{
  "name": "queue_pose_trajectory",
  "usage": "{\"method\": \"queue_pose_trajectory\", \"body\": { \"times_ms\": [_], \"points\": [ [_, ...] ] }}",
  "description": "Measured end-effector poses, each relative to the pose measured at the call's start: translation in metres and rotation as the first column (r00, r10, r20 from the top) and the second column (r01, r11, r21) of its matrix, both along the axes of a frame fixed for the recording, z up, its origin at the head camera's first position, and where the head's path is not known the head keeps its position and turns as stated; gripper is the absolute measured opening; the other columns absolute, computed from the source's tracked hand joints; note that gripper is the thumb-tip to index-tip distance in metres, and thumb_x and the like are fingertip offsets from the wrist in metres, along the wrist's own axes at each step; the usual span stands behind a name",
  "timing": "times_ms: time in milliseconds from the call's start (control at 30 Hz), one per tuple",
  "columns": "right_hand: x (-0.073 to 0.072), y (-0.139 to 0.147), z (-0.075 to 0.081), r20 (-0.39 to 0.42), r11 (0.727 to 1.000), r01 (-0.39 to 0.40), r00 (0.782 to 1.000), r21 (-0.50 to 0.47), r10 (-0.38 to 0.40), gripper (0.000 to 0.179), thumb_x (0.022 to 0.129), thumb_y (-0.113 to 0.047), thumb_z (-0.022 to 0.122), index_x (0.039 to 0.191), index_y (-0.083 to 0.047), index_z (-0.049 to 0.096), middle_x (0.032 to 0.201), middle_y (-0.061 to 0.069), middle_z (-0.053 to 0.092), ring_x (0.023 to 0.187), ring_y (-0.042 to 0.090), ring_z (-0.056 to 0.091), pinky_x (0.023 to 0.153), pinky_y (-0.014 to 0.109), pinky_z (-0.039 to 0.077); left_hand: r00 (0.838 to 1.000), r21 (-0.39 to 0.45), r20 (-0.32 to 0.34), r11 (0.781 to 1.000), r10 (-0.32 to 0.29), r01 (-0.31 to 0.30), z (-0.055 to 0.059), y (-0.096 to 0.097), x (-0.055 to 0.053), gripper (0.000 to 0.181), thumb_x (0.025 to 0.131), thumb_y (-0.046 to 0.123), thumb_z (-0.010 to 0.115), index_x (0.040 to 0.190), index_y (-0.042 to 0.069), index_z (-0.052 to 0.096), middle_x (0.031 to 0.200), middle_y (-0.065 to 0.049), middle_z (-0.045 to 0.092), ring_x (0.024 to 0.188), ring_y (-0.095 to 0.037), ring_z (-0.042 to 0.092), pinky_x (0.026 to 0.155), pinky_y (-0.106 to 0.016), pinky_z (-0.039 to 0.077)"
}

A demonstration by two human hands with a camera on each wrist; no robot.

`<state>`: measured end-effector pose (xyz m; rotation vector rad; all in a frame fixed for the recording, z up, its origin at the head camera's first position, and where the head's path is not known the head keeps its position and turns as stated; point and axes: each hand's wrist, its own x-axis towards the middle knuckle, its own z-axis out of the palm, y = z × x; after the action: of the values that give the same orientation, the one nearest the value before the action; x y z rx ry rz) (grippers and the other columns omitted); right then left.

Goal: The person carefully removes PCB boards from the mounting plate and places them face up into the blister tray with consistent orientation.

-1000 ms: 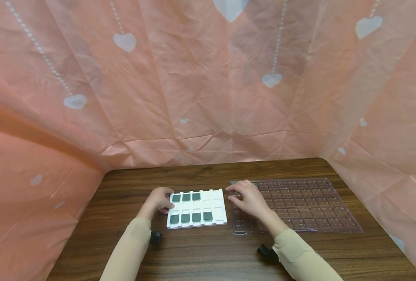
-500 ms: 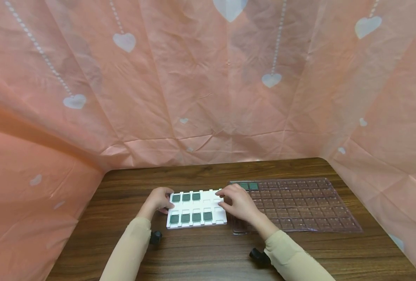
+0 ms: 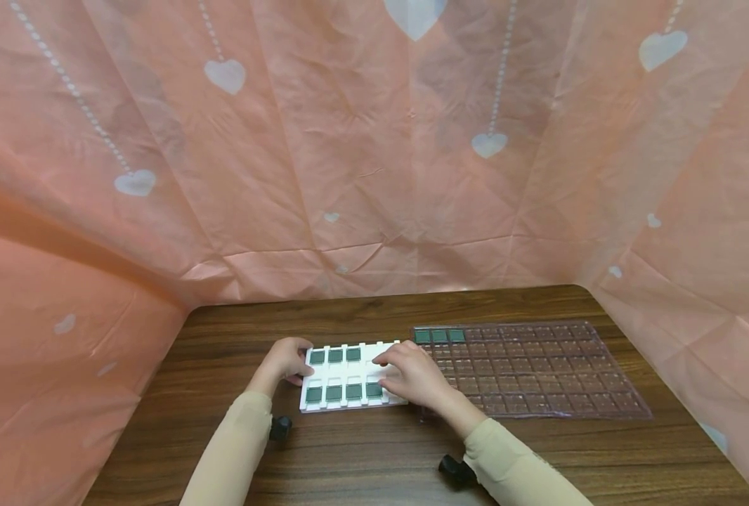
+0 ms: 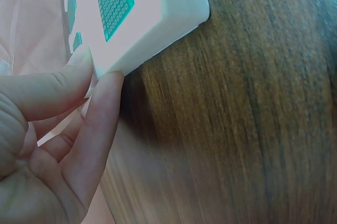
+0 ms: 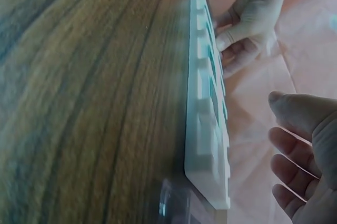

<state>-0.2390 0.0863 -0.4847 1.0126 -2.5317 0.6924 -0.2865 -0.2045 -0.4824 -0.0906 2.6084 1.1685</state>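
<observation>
A white tray with pockets lies on the table, holding several small green perforated circuit boards in two rows. My left hand grips its left end, thumb on top and fingers against the side, as the left wrist view shows at the tray's corner. Over the right part of the tray hovers my right hand, thumb and fingers spread apart with nothing between them. In the right wrist view the right hand's fingertips stand above the tray's surface. Some of the right-hand pockets are hidden beneath this hand.
To the right lies a clear plastic tray with a grid of square compartments. Three green circuit boards sit in its back left corner. Pink curtains enclose the wooden table at the back and sides.
My right hand has moved left from the clear tray to over the white tray, uncovering the three boards in the clear tray's corner. My left hand keeps its grip in place.
</observation>
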Motion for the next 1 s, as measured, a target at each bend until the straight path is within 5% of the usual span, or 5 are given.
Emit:
{"method": "queue_pose_trajectory", "body": {
  "times_ms": [1000],
  "points": [
    [0.004,-0.017,-0.009,0.014,0.979,0.006,1.0,0.205,-0.009,0.039,0.073,-0.036,0.085,0.105,-0.018,0.074,0.1,-0.002,0.067,0.094,0.019,0.058,0.082,0.037,0.052,1.0,0.021,-0.003,1.0,0.0,0.001,0.003,0.001,0.003,0.06,0.073,-0.016,0.076,0.129,-0.01,0.057,0.083,-0.016,0.054,0.063,-0.021,0.058,0.051,-0.033,0.061]
  ]
}}
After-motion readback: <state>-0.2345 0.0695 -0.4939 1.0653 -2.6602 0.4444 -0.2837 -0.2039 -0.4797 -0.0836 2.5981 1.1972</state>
